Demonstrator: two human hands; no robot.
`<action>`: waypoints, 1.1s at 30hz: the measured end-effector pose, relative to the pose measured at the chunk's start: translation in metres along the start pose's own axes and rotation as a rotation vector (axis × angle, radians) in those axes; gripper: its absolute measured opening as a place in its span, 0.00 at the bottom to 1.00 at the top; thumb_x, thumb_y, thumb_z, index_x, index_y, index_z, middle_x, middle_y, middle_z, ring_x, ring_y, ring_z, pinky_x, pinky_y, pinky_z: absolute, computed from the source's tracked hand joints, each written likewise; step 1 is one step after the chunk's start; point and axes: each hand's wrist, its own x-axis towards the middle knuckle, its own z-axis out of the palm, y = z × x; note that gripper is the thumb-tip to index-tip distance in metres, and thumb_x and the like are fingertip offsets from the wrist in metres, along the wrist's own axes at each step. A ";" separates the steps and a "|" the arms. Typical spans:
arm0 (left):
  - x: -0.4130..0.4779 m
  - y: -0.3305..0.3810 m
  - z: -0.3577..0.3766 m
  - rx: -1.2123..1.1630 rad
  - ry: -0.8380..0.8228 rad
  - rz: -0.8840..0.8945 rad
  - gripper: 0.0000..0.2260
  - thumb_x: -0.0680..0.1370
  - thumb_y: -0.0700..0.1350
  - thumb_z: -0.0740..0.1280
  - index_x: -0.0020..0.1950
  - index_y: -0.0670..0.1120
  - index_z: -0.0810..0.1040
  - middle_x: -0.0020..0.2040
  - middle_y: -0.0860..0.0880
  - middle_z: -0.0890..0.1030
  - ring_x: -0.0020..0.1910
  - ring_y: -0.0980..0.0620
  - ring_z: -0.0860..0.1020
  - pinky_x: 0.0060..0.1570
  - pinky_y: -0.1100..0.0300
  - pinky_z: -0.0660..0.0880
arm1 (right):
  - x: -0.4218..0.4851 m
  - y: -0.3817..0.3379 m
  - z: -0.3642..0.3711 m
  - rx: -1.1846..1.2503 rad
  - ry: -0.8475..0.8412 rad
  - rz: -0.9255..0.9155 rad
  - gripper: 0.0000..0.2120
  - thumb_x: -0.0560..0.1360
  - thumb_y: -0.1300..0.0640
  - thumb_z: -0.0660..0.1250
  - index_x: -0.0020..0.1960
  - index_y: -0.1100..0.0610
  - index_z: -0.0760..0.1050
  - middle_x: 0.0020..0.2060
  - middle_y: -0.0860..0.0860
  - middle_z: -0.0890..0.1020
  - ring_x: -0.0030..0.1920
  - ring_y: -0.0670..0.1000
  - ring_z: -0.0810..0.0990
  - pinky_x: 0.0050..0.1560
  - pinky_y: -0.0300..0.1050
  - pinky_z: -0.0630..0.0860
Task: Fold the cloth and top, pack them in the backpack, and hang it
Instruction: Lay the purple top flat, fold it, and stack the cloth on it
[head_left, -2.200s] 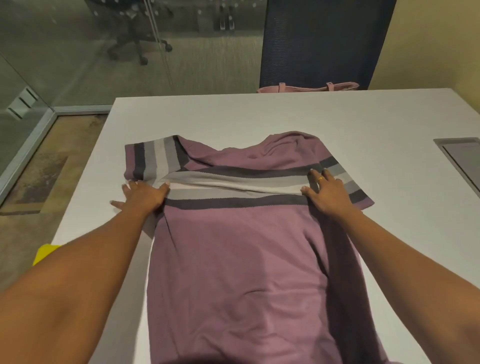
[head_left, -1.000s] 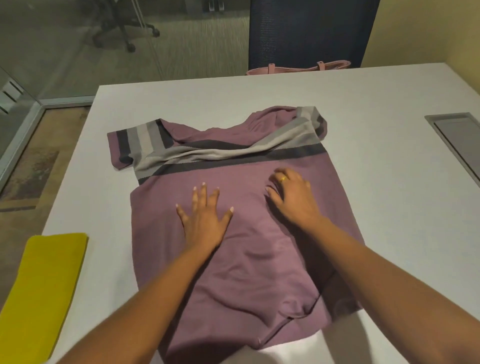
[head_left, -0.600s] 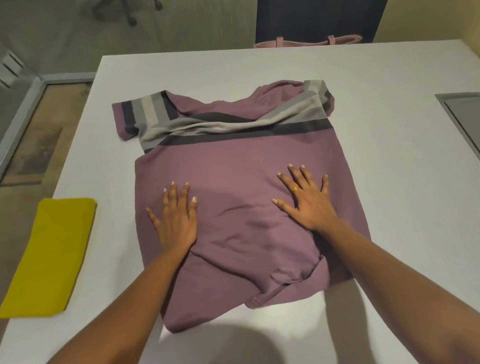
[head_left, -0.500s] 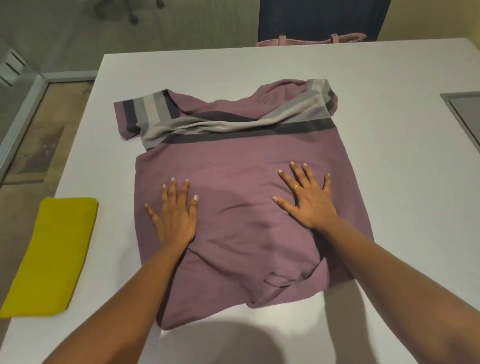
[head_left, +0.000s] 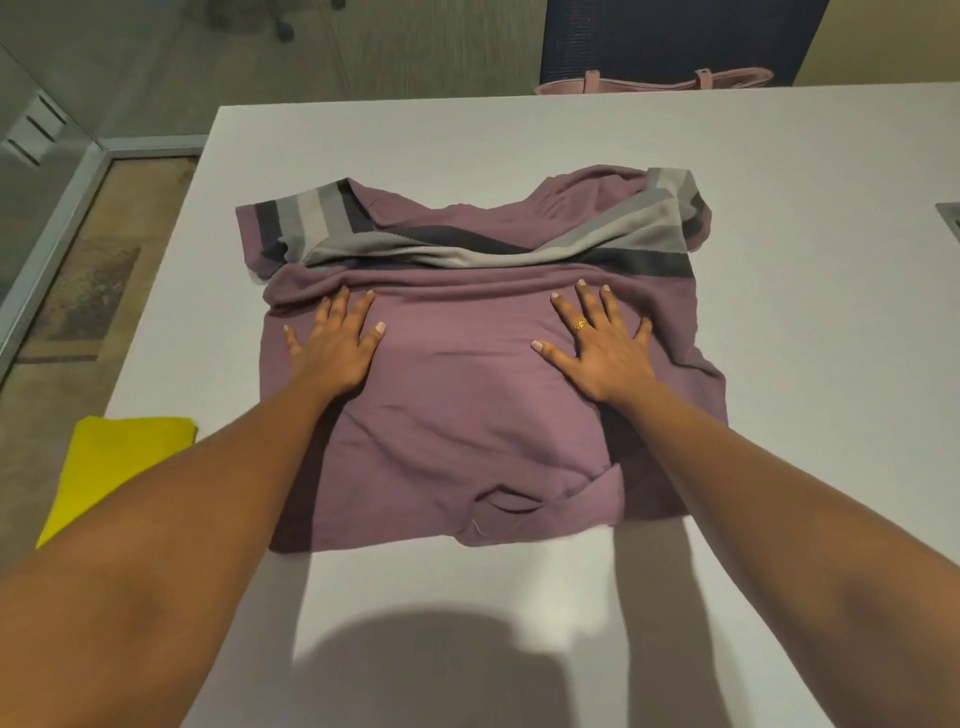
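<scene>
Flat palms (head_left: 335, 347) (head_left: 605, 356) press knit top (head_left: 467, 415)

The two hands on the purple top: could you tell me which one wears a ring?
The right hand wears a gold ring; the left hand is bare.

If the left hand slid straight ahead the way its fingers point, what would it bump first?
Probably the bunched fold of the purple top just past the left hand, then its grey striped band.

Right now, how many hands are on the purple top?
2. The left hand lies flat on the left half of the top; the right hand, wearing a ring, lies flat on the right half. Neither is hidden.
</scene>
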 end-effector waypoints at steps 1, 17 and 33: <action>0.005 0.001 -0.002 0.006 -0.008 -0.001 0.24 0.81 0.57 0.49 0.76 0.57 0.49 0.78 0.52 0.44 0.77 0.50 0.44 0.70 0.36 0.41 | 0.006 0.000 -0.002 0.009 -0.014 0.003 0.33 0.75 0.32 0.48 0.75 0.42 0.45 0.77 0.47 0.42 0.76 0.52 0.40 0.68 0.71 0.44; -0.108 0.011 0.026 -0.060 0.161 0.093 0.25 0.80 0.56 0.53 0.75 0.49 0.57 0.78 0.47 0.52 0.77 0.47 0.48 0.71 0.40 0.40 | -0.080 0.011 0.001 0.102 0.137 0.015 0.29 0.74 0.36 0.57 0.69 0.52 0.66 0.71 0.52 0.65 0.71 0.54 0.61 0.69 0.64 0.54; -0.201 -0.052 0.020 -0.242 0.231 0.048 0.17 0.75 0.39 0.67 0.64 0.37 0.74 0.67 0.39 0.71 0.64 0.39 0.71 0.64 0.51 0.68 | -0.197 0.035 -0.007 0.113 0.087 -0.051 0.18 0.71 0.39 0.67 0.51 0.52 0.79 0.43 0.49 0.78 0.49 0.51 0.73 0.49 0.47 0.69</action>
